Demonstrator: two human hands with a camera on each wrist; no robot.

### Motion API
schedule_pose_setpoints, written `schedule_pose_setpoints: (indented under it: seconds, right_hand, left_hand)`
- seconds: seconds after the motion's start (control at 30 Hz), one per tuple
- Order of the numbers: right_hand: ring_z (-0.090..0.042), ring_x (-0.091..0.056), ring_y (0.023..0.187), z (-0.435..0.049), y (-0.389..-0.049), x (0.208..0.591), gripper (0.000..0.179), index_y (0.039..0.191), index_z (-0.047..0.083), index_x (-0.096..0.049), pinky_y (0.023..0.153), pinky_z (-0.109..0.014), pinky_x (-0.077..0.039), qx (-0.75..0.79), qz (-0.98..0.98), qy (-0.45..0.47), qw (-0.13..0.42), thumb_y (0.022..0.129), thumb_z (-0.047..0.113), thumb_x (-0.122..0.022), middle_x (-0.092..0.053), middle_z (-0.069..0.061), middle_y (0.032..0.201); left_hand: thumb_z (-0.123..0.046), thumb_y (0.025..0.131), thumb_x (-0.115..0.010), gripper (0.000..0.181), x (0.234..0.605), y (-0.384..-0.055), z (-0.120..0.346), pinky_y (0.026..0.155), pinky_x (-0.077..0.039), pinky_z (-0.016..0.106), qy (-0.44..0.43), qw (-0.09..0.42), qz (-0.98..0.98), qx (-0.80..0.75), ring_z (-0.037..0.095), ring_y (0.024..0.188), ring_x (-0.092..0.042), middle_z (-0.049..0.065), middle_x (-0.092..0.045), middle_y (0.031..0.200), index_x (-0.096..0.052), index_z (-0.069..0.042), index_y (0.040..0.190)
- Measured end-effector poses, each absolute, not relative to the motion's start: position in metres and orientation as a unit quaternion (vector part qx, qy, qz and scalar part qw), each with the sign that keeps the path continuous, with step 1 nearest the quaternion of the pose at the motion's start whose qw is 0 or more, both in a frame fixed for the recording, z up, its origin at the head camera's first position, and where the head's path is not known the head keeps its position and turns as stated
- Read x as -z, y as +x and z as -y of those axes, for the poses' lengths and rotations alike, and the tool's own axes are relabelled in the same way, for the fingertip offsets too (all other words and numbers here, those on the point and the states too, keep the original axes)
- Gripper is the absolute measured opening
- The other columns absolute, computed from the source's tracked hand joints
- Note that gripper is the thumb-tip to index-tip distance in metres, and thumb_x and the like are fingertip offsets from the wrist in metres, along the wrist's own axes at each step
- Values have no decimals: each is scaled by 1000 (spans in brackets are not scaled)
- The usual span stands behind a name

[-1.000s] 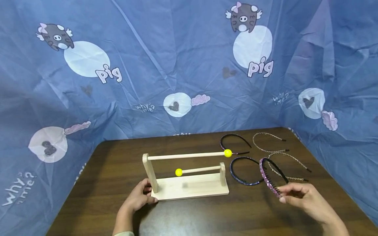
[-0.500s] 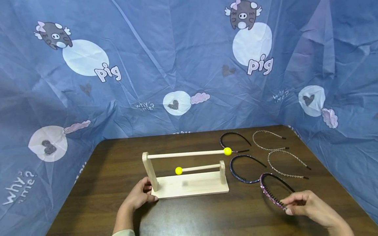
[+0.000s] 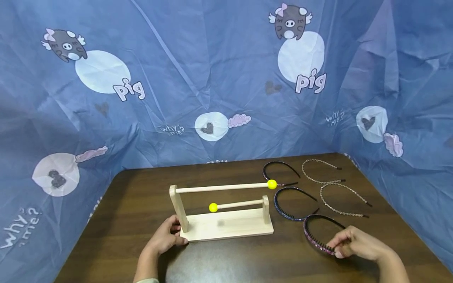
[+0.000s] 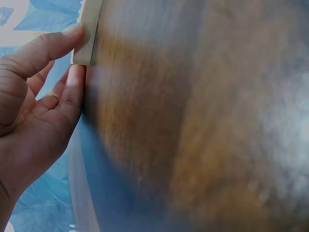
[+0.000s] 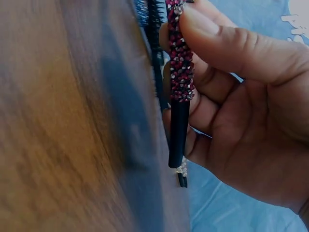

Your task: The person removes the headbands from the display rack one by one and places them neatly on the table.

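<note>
My right hand (image 3: 362,244) pinches one end of a pink glitter headband (image 3: 312,240) with black comb teeth, low over the table at the right. In the right wrist view the thumb lies against its sequined band, and the black tip (image 5: 179,140) sticks out below. My left hand (image 3: 163,238) grips the left end of a wooden stand (image 3: 230,226), thumb at the front corner of the base. The stand has two posts, each bearing a horizontal rod with a yellow ball at its end; no headband hangs on either rod.
Behind the held headband lie a blue glitter headband (image 3: 282,212), a dark one with purple glitter (image 3: 265,173), and two thin beaded headbands (image 3: 307,173) (image 3: 327,202) at the back right. Blue printed cloth (image 3: 219,78) surrounds the brown table (image 3: 127,204).
My right hand has lowered the pink headband toward the table, first to the right, then back left, tipping it flatter. The left hand and the stand stay in place.
</note>
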State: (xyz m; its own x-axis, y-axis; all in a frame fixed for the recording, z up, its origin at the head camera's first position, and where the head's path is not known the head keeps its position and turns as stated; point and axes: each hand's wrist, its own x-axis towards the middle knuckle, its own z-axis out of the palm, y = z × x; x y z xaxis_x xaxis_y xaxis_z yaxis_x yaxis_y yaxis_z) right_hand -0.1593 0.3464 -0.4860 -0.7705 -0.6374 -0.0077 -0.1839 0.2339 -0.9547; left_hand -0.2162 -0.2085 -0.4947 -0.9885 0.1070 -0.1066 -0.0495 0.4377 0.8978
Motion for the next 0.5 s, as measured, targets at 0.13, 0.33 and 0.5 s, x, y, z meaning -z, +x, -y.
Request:
schedule_pose_setpoints:
  seconds: [0.13, 0.33, 0.5]
  right_hand:
    - [-4, -55, 68, -342, -167, 491, 19, 93, -9, -66, 57, -23, -47, 539, -779, -250, 200, 75, -8, -61, -63, 6, 76]
    - [-7, -57, 69, -337, -175, 493, 26, 97, -17, -61, 59, -22, -47, 540, -782, -232, 207, 71, -10, -56, -64, -1, 77]
    - [-9, -60, 78, -337, -168, 485, 28, 107, -18, -57, 65, -25, -49, 538, -807, -186, 157, 83, -4, -56, -65, -12, 87]
  left_hand:
    - [12, 52, -79, 61, 495, -213, 210, 82, -44, 37, 16, 70, -844, -531, 26, 99, -51, 9, -56, 107, -58, -3, 107]
    - [12, 52, -79, 60, 494, -214, 208, 82, -45, 38, 15, 65, -843, -534, 26, 99, -52, 8, -57, 107, -58, -3, 107]
    - [9, 56, -80, 64, 490, -205, 205, 80, -45, 43, 7, 62, -847, -528, 29, 99, -53, 13, -57, 110, -56, 0, 114]
